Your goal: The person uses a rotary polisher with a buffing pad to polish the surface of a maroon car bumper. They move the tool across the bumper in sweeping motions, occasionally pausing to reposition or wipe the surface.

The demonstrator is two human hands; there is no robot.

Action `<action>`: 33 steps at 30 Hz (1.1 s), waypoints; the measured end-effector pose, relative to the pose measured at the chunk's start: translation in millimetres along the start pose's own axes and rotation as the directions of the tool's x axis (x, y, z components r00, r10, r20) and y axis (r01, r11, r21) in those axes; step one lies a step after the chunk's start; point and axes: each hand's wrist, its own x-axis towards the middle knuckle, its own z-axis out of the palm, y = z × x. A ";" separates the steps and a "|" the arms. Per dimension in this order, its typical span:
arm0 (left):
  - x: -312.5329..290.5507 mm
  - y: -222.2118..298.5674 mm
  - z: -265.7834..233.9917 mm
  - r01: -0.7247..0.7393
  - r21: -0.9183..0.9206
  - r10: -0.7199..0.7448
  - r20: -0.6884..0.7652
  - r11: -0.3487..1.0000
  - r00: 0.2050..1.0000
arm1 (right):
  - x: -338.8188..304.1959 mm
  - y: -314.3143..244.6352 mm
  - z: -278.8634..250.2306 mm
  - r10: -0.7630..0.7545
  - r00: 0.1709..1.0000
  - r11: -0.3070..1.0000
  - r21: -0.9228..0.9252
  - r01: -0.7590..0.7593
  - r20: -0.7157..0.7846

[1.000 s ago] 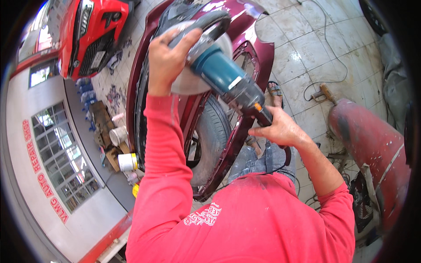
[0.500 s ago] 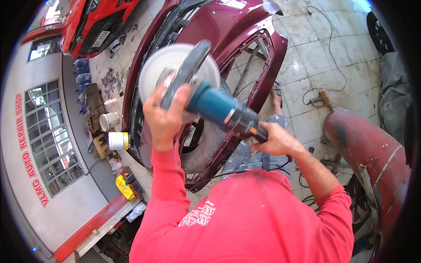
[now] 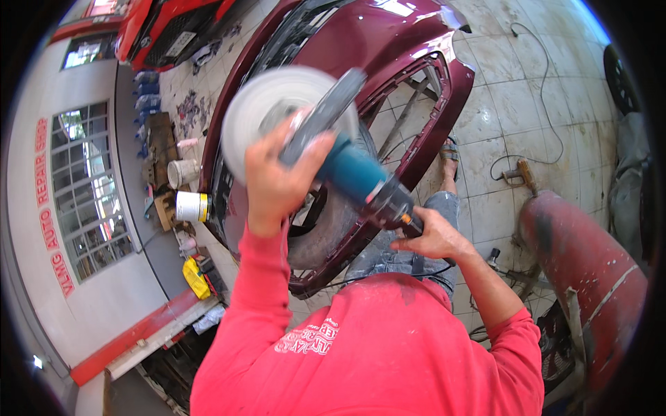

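Observation:
My left hand (image 3: 284, 173) is wrapped round the dark grey front handle (image 3: 325, 114) of a teal and black polisher (image 3: 355, 170). My right hand (image 3: 438, 237) grips the black rear end of the same tool. A round, pale polishing pad (image 3: 250, 107) at its head is blurred, as if spinning. Beneath the tool stands a glossy maroon car body panel (image 3: 333, 45) with a large framed opening. Pad and tool cover part of the panel, so I cannot tell whether the pad touches it. A tyre (image 3: 316, 249) shows under the tool.
A yellow-banded can (image 3: 193, 206) and a white bucket (image 3: 182, 173) stand left of the panel. A red car (image 3: 166, 31) is at the far left. To the right are a worn red tank (image 3: 590, 263), a brown-handled spray gun (image 3: 517, 173) and a hose (image 3: 555, 135) on the tiles.
The surroundings have shifted rightward in the view. The polisher's pad appears slightly larger and its handle sits further right. Both hands keep their grip.

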 end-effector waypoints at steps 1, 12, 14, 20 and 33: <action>23.0 -5.8 4.9 -0.136 0.043 0.134 0.038 0.990 0.990 | -0.3 -4.5 -3.7 0.053 0.998 0.997 0.061 -0.051 -0.023; -18.9 -20.7 -28.7 -0.051 -0.317 0.076 0.069 0.947 0.995 | -21.9 -20.4 32.9 0.202 0.973 0.969 -0.123 -0.215 -0.115; -61.9 -50.3 -44.6 -0.108 -0.262 0.095 -0.064 0.959 0.993 | -23.9 -29.1 62.7 0.167 0.981 0.964 -0.194 -0.184 -0.100; -211.5 -70.2 -134.0 0.072 -0.164 -0.124 -0.338 0.984 0.933 | -19.1 -15.7 163.4 0.099 0.991 0.948 -0.312 -0.066 0.092; -544.7 29.8 -210.9 0.672 -0.381 -0.747 -0.524 0.636 0.410 | -16.3 30.5 357.1 0.000 0.712 0.692 -0.514 0.507 0.702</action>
